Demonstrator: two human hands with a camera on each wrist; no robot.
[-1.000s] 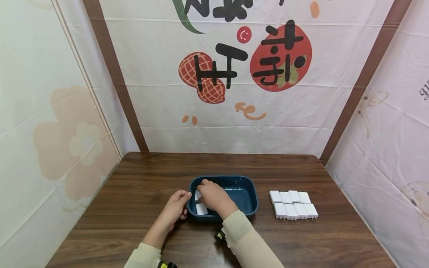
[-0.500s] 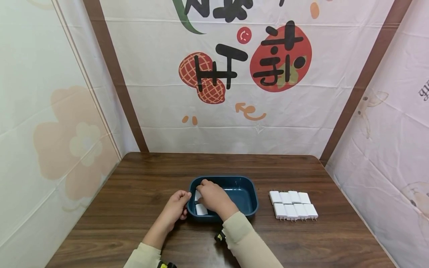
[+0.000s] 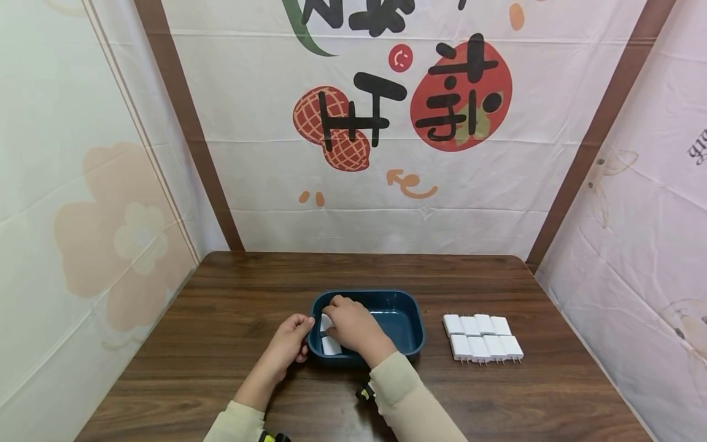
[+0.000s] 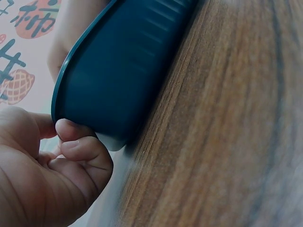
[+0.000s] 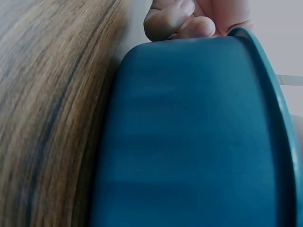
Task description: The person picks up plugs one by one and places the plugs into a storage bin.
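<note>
Inside the left end of a dark blue plastic basin (image 3: 399,356) are white plug chargers, one nearer the front (image 3: 331,345) and one behind it (image 3: 326,321). My right hand (image 3: 353,325) reaches over the basin's front wall and its fingers curl onto the rear charger, which they partly cover. At the basin's left end, my left hand (image 3: 293,341) pinches the rim between thumb and curled fingers. The left wrist view shows those fingers (image 4: 80,151) against the outer wall. In the right wrist view the basin's side (image 5: 189,132) hides the right hand's fingertips and the chargers.
To the basin's right, several white plug chargers (image 3: 480,337) lie in two rows on the brown wooden table (image 3: 248,288), with metal prongs sticking out front and back. Printed white cloth (image 3: 265,227) hangs behind the table and along both sides.
</note>
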